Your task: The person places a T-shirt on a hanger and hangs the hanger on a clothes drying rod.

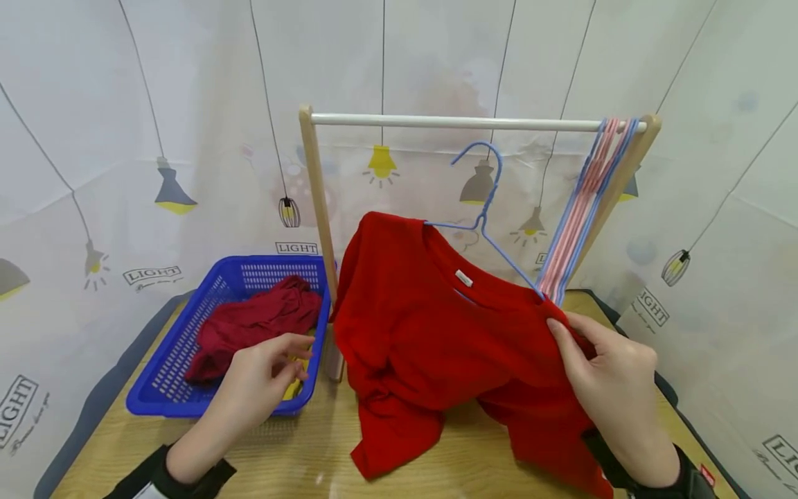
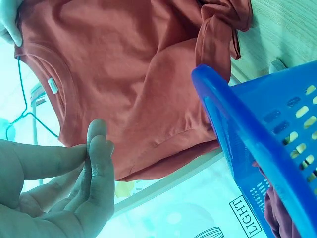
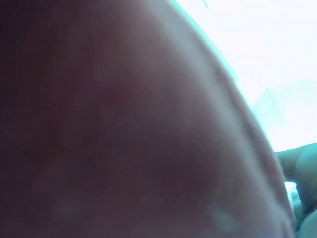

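A red long-sleeved shirt [image 1: 436,326] hangs in front of me on a blue wire hanger [image 1: 489,204]. The hanger's hook points up, below the rack's bar and apart from it, and its arms go into the neckline. My right hand [image 1: 614,381] pinches the shirt's shoulder by the hanger's end, thumb in front. In the right wrist view, blurred dark cloth [image 3: 124,124] hides most of the scene. My left hand [image 1: 258,374] is held in front of the basket with loosely bent fingers and nothing in them. The left wrist view shows its thumb against the fingers [image 2: 99,163], near the shirt.
A blue plastic basket [image 1: 140,398] on the left holds dark red cloth [image 1: 255,322] and something yellow. Behind the shirt stands a wooden rack with a white bar [image 1: 461,123]. Several pink and blue hangers [image 1: 589,208] hang at its right end. Below is a wooden table [image 1: 299,461].
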### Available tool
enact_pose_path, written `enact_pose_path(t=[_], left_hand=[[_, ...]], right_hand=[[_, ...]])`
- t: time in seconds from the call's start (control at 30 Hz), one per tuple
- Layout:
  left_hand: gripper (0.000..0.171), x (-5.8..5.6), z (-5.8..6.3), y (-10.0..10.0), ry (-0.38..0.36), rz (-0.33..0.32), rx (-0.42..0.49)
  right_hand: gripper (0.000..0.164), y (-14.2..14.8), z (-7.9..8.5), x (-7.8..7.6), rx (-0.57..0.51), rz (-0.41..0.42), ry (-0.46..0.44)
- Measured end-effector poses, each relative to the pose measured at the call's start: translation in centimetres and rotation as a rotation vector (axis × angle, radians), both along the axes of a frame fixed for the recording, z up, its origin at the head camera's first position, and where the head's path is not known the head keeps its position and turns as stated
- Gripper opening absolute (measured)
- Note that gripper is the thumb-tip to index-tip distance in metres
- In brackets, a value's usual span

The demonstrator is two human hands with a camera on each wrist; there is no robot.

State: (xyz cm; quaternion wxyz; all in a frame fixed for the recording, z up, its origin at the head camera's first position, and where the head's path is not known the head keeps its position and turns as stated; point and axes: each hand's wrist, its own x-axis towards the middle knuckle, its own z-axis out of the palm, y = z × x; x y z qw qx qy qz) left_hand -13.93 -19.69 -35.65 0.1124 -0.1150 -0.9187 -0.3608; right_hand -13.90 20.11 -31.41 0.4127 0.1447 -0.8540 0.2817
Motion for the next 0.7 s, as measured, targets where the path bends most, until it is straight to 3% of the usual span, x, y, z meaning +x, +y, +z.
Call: enact_pose_path(t=[0.13,0.33,0.7], left_hand=[[0.035,0.2,0.0,-0.1,-0.001,0.001,0.007],[0.036,0.3,-0.1,-0.2,-0.015,0.009,0.016],[0.036,0.5,-0.1,-0.3,0.01,0.007,0.023]], right_hand=[[0.019,-1.1,0.8,-0.5,0.027,-0.035,0.004],[0.019,-2.7,1.9,-1.2,0.038,-0.024,0.004],[0.016,-5.9,2.4,-2.0,0.051,-0.009,-0.018]])
